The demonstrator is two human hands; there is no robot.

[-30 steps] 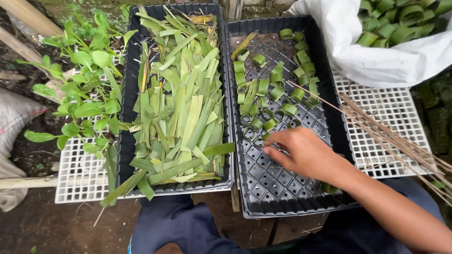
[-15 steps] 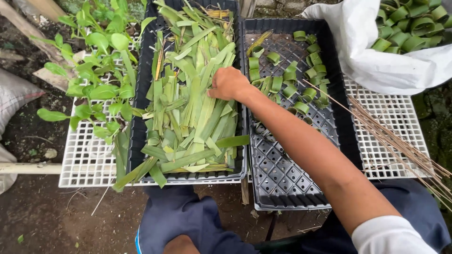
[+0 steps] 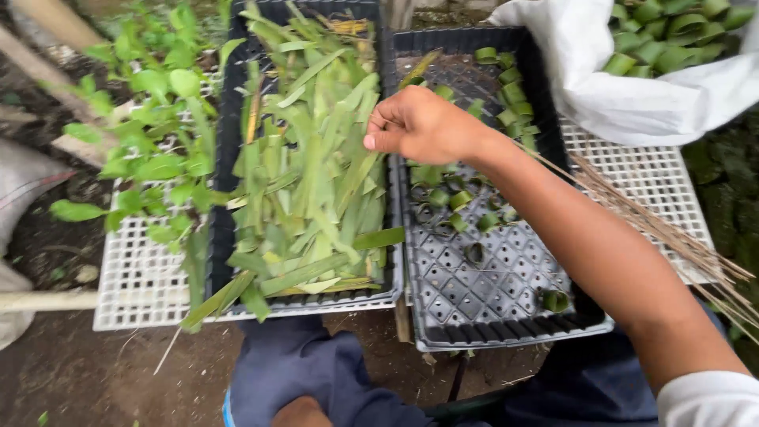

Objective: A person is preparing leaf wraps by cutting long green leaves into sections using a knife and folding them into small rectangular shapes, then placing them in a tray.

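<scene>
My right hand [image 3: 423, 125] hovers with fingers curled and thumb pressed to them, over the seam between two black trays. No leaf shows in its grip. Under and left of it, the left black tray [image 3: 228, 237] is heaped with long flat green leaf strips [image 3: 316, 182]. The right black cell tray [image 3: 506, 316] holds several small rolled leaf rings [image 3: 462, 198], mostly in its far half; one ring [image 3: 555, 300] sits alone near the front. My forearm crosses this tray from the lower right. My left hand is out of sight.
White plastic grid racks [image 3: 134, 285] lie under the trays. Young green plants [image 3: 150, 119] grow at the left. A white sack [image 3: 632, 87] of leaf rings sits at the top right, and thin brown sticks [image 3: 672, 229] lie on the right rack. My dark trousers [image 3: 316, 372] are below.
My right hand went from the near part of the cell tray to the leaf pile, and has since risen and drawn back to the trays' shared edge. The camera view has shifted closer.
</scene>
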